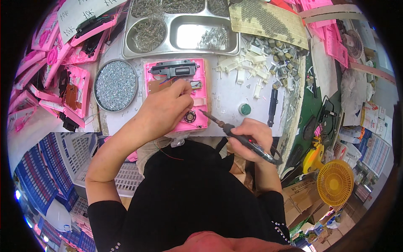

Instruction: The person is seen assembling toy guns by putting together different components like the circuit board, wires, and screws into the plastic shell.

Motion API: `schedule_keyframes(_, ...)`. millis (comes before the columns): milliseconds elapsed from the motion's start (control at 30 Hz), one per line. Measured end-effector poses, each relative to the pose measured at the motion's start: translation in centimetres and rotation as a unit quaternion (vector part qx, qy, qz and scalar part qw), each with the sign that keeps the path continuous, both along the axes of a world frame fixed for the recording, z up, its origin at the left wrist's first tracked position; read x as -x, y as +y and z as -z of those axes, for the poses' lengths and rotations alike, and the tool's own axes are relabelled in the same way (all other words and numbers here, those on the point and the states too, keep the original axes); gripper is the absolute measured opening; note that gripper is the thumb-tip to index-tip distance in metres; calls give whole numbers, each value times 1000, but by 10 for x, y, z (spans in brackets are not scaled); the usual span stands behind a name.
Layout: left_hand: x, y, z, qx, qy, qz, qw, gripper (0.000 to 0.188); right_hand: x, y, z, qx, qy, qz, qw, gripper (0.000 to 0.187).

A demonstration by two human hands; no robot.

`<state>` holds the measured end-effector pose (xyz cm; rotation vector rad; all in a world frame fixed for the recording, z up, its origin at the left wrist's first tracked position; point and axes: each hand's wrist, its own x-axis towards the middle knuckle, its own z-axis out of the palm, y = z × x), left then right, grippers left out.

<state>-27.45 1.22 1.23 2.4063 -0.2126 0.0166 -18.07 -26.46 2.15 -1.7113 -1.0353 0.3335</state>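
White bench, front edge: pink casing, left hand curled over it, I can't tell if pinching anything; right hand grips black pen-like tool. I'd brace the casing, keep the metal tip clear of fingers.

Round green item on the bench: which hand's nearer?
Right: right hand is just nearside of the round green item; left hand is farther off, leftward, at the pink casing.
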Motion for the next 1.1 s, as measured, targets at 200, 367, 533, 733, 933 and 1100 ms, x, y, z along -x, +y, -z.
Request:
schedule_keyframes(200, 5, -5, 9, -33, -22, -16, 999, 16, 1, 11, 5, 7, -18, -35, 999, 27)
schedule_keyframes(367, 6, -5, 12, -36, -32, -12, 999, 17, 1, 16, 7, -5, -35, -39, 999, 25)
schedule_keyframes(533, 7, -4, 11, -44, -32, -3, 999, 18, 1, 18, 9, 0, -27, -40, 999, 24)
schedule_keyframes(733, 7, -3, 9, -47, -32, 3, 998, 18, 2, 18, 8, 3, -29, -29, 999, 25)
schedule_keyframes(933, 8, -4, 11, -53, -41, 2, 998, 17, 0, 9, 0, 8, -1, -18, 1000, 25)
schedule_keyframes(1100, 8, -3, 11, -52, -42, 7, 998, 18, -2, 2, -2, 23, 16, -5, 1000, 24)
